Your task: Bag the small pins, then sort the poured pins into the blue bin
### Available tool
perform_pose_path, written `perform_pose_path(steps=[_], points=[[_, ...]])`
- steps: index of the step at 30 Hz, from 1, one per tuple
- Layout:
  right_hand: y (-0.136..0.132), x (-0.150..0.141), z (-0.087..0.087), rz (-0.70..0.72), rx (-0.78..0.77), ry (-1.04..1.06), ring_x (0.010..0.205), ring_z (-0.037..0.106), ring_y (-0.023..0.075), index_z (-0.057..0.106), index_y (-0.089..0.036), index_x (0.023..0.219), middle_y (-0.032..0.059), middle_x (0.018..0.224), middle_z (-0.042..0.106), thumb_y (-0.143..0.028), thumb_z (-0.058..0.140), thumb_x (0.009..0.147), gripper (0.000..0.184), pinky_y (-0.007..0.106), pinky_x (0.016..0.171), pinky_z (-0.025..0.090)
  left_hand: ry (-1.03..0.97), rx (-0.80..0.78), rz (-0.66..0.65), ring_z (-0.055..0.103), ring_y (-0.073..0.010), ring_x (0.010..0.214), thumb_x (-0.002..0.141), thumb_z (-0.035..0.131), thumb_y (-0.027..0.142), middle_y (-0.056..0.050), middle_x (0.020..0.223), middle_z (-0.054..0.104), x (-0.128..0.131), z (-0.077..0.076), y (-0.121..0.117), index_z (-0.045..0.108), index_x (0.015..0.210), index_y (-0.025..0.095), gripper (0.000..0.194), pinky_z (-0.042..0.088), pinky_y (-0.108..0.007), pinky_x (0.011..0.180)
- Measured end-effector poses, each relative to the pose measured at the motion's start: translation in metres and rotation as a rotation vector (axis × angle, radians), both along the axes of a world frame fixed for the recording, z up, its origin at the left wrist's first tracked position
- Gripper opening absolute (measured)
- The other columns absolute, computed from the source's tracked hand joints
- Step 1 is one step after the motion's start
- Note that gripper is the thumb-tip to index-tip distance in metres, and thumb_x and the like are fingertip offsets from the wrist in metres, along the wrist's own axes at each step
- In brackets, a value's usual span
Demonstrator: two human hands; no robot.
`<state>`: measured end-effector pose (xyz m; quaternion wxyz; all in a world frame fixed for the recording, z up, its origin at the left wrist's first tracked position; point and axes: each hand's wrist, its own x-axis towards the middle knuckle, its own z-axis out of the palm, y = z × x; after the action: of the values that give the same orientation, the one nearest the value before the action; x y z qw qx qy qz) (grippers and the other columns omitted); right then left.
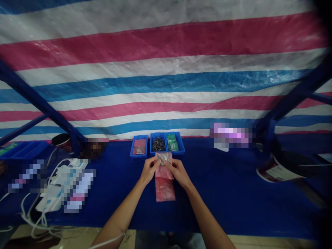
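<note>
My left hand (148, 171) and my right hand (181, 172) grip the two sides of a small pink clear plastic bag (164, 172), thumbs pressed on its upper part. Something greyish shows inside near the thumbs; I cannot make out what. Below it, toward me, lies another pink plastic bag (165, 192), partly covered by the held one. Just beyond my hands stand blue bins: the left bin (131, 152) holds a pink bag (139, 146), the middle one dark screw-like pieces (158, 144), the right one green packets (172, 142).
At left, a white power strip (53, 197) lies with tangled white cables (33, 221). A blue tray (28, 151) and dark round tub (61, 141) sit behind. Another tub (275, 171) is at right. Blue frame posts (271, 136) flank the striped sheet (166, 83).
</note>
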<state>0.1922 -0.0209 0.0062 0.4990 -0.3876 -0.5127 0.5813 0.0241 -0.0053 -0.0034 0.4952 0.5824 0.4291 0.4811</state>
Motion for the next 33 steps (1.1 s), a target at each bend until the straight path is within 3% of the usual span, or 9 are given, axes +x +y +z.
perform_pose_path(steps=[5, 11, 17, 25, 30, 33], points=[[-0.001, 0.0, 0.0, 0.002, 0.007, -0.016, 0.044, 0.036, 0.0084, 0.062, -0.015, 0.069, -0.0049, 0.053, 0.046, -0.055, 0.067, 0.085, 0.043, 0.021, 0.043, 0.029, -0.031, -0.005, 0.004, 0.058, -0.0196, 0.074, 0.083, 0.067, 0.051, -0.005, 0.081, 0.069, -0.001, -0.007, 0.001, 0.074, 0.091, 0.01, 0.042, 0.043, -0.026, 0.068], [-0.002, -0.001, 0.003, 0.002, 0.023, 0.008, 0.05, 0.038, 0.0094, 0.063, -0.015, 0.069, -0.0034, 0.058, 0.048, -0.053, 0.069, 0.084, 0.041, 0.021, 0.048, 0.032, 0.028, 0.011, -0.038, 0.047, -0.0131, 0.059, 0.086, 0.066, 0.048, -0.001, 0.062, 0.058, -0.001, -0.006, 0.001, 0.068, 0.07, 0.01, 0.041, 0.034, -0.024, 0.059], [-0.002, 0.0, 0.002, 0.012, 0.006, -0.032, 0.046, 0.036, 0.0089, 0.063, -0.015, 0.068, -0.0043, 0.053, 0.046, -0.055, 0.067, 0.085, 0.044, 0.021, 0.045, 0.029, 0.014, 0.004, -0.035, 0.051, -0.0155, 0.065, 0.087, 0.065, 0.048, -0.003, 0.071, 0.063, -0.001, -0.006, 0.0, 0.071, 0.08, 0.009, 0.04, 0.037, -0.025, 0.063], [-0.001, 0.0, -0.002, 0.02, 0.066, -0.027, 0.058, 0.043, 0.0111, 0.066, -0.013, 0.076, -0.0019, 0.064, 0.053, -0.05, 0.066, 0.088, 0.039, 0.023, 0.057, 0.036, 0.035, 0.05, -0.04, 0.046, -0.0125, 0.06, 0.088, 0.063, 0.047, 0.0, 0.062, 0.056, -0.002, -0.005, 0.001, 0.066, 0.071, 0.01, 0.042, 0.033, -0.023, 0.059], [0.0, -0.001, -0.007, 0.014, 0.056, -0.049, 0.052, 0.039, 0.0105, 0.06, -0.015, 0.067, -0.0036, 0.055, 0.047, -0.051, 0.063, 0.09, 0.043, 0.022, 0.05, 0.031, 0.014, 0.045, -0.043, 0.049, -0.0133, 0.063, 0.089, 0.062, 0.047, -0.001, 0.066, 0.059, -0.001, -0.007, 0.002, 0.068, 0.074, 0.009, 0.042, 0.036, -0.023, 0.061], [-0.001, -0.002, -0.005, -0.001, 0.066, -0.043, 0.055, 0.04, 0.0108, 0.062, -0.015, 0.07, -0.0025, 0.059, 0.049, -0.05, 0.065, 0.089, 0.041, 0.022, 0.051, 0.031, 0.021, 0.04, -0.045, 0.048, -0.0129, 0.061, 0.09, 0.061, 0.047, -0.001, 0.063, 0.058, -0.001, -0.007, 0.003, 0.066, 0.069, 0.01, 0.043, 0.035, -0.023, 0.06]])
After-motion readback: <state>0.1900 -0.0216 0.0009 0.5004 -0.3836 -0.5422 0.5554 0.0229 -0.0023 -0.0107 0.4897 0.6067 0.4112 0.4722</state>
